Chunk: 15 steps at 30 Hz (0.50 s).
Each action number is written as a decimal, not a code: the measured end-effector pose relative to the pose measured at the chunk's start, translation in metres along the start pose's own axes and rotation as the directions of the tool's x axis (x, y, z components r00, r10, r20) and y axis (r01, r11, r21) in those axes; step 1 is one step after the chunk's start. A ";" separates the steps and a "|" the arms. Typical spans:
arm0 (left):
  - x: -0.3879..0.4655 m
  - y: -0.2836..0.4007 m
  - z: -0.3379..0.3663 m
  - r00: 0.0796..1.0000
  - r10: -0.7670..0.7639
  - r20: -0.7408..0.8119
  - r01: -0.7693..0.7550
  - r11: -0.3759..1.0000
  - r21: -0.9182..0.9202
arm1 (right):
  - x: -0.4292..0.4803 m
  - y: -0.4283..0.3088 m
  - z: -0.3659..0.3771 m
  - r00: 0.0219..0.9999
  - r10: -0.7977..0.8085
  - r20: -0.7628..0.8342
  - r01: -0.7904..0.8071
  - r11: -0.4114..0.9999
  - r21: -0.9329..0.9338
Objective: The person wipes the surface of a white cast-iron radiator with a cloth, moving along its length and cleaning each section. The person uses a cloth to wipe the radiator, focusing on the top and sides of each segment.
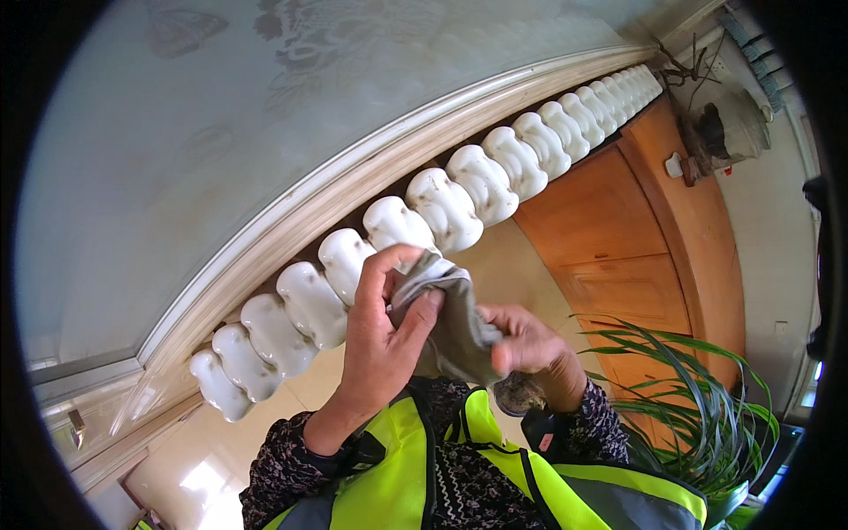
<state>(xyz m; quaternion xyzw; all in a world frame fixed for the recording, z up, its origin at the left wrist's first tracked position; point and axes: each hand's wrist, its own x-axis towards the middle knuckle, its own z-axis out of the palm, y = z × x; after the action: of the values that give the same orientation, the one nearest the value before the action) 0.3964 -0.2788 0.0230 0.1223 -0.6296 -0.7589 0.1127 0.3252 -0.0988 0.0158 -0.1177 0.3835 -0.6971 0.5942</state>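
Note:
A crumpled grey cloth (457,331) hangs between both of my hands in front of my chest. My left hand (391,324) pinches its upper part between thumb and fingers. Lower down on the other side, my right hand (530,341) grips the cloth's edge, a little blurred. Just beyond my hands runs a white radiator (444,209) with rounded, glossy sections. Brown dirt marks show on several sections. The cloth and my left hand hide part of the radiator's front.
Behind the radiator are a moulded trim (265,232) and a frosted, patterned glass panel (199,165). An orange-brown wooden cabinet (609,218) stands to the right. A long-leaved potted plant (695,391) is at lower right. A glass vessel (742,126) sits near bare branches (689,69).

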 end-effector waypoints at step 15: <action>0.003 -0.029 0.023 0.801 -0.189 0.567 0.288 0.953 -0.089 | 0.024 -0.009 -0.026 0.411 -0.562 -0.718 0.404 0.818 -0.410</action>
<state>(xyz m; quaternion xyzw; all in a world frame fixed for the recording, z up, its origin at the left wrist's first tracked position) 0.3853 -0.2529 -0.0020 -0.0337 -0.5471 -0.8208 -0.1606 0.2960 -0.1103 -0.0029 0.0598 0.6195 -0.7751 0.1087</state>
